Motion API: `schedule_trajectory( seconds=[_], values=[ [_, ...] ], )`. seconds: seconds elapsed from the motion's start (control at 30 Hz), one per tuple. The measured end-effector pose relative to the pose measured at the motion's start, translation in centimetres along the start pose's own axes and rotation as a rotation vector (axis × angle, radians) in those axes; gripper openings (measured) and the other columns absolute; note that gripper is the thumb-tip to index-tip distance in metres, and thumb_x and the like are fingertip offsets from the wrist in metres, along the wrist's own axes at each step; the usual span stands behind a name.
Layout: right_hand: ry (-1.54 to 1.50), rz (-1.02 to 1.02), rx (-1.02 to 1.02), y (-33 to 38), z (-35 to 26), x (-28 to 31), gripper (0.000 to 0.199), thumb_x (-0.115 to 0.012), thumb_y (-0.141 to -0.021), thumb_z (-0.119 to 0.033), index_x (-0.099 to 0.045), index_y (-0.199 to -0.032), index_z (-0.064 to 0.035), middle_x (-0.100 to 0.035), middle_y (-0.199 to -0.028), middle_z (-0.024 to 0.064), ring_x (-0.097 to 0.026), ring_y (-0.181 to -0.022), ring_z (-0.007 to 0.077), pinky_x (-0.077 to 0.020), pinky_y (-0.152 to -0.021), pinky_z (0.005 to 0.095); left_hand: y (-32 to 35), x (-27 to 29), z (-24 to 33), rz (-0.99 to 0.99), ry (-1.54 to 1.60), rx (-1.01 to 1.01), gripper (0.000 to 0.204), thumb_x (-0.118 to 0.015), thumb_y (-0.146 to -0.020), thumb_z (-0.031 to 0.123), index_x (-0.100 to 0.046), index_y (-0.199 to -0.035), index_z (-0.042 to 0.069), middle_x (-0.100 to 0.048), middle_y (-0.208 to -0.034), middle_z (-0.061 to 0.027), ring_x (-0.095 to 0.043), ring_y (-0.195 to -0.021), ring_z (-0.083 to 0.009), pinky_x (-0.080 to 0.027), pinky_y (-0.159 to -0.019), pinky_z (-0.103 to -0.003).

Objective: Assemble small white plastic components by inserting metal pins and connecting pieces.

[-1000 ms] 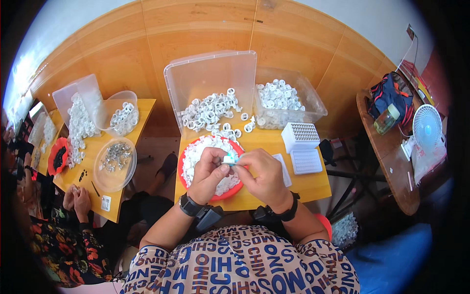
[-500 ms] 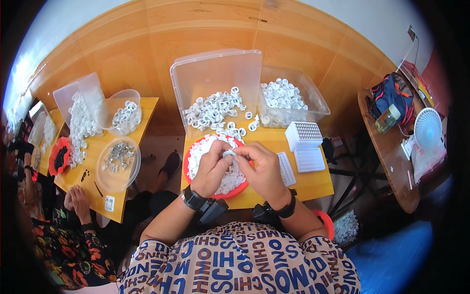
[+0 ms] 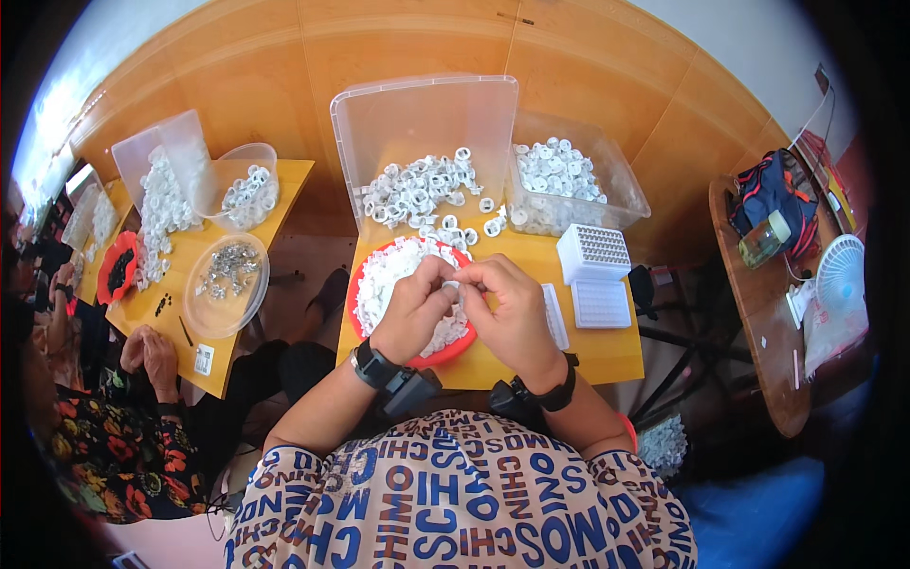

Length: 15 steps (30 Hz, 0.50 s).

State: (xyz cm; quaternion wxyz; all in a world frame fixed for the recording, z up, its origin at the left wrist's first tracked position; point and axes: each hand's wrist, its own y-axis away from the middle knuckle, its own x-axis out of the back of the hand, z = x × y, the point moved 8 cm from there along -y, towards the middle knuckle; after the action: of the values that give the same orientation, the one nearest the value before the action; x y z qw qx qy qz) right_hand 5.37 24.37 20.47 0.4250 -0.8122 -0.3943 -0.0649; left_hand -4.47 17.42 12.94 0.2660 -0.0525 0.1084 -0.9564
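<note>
- Right over the red bowl (image 3: 436,358), the left hand (image 3: 412,303) and right hand (image 3: 510,308) meet at the fingertips, thumbs and fingers pinched nearly together, both on one small white piece (image 3: 452,287).
- Edges: the near rim of the yellow table (image 3: 602,362) runs just this side of the bowl, so the forearms reach in over it.
- Room: there's a strip of yellow tabletop to the right of the right hand, this side of a narrow white tray (image 3: 555,318). Farther right sit a flat white tray (image 3: 602,305) and a white block with rows of holes (image 3: 593,248).
- Beyond the hands it's tighter: loose white rings (image 3: 447,232), a clear bin (image 3: 417,123) with more rings, and a clear tub (image 3: 630,204) heaped with white parts.
- Writing: big blue and brown block letters all over the shirt (image 3: 417,503) below the hands. Well off to the left, a pale label (image 3: 204,358) on the next table is too small to make out.
- The piece itself: pale, tiny, mostly covered by fingers, so can't tell its full shape. More white bits (image 3: 384,284) fill the bowl underneath.
</note>
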Motion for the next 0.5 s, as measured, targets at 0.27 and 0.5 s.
schedule_trajectory(
  seconds=[0.27, 0.5],
  values=[
    [-0.005, 0.063, 0.064, 1.1, 0.1, 0.1, 0.014, -0.065, -0.078, 0.003, -0.061, -0.091, -0.0014, -0.06, -0.081, 0.012, -0.062, -0.07, 0.0277, -0.0495, -0.061, 0.0341, 0.4, 0.1, -0.2, 0.075, -0.03, -0.09, 0.014, -0.05, -0.086, 0.003, -0.049, -0.1, 0.0, -0.06, -0.072, -0.0097, -0.059, -0.066, -0.0152, -0.048, -0.062, -0.028],
    [0.011, 0.024, 0.015, 1.7, 1.1, -1.0, 0.014, -0.066, -0.078, 0.003, -0.06, -0.09, -0.0019, -0.061, -0.079, 0.0121, -0.062, -0.07, 0.0288, -0.0493, -0.061, 0.0355, 0.7, 1.0, -0.1, 0.126, -0.05, -0.143, 0.014, -0.049, -0.084, 0.002, -0.051, -0.098, -0.001, -0.059, -0.072, -0.0101, -0.059, -0.066, -0.0161, -0.046, -0.062, -0.028]
  ],
)
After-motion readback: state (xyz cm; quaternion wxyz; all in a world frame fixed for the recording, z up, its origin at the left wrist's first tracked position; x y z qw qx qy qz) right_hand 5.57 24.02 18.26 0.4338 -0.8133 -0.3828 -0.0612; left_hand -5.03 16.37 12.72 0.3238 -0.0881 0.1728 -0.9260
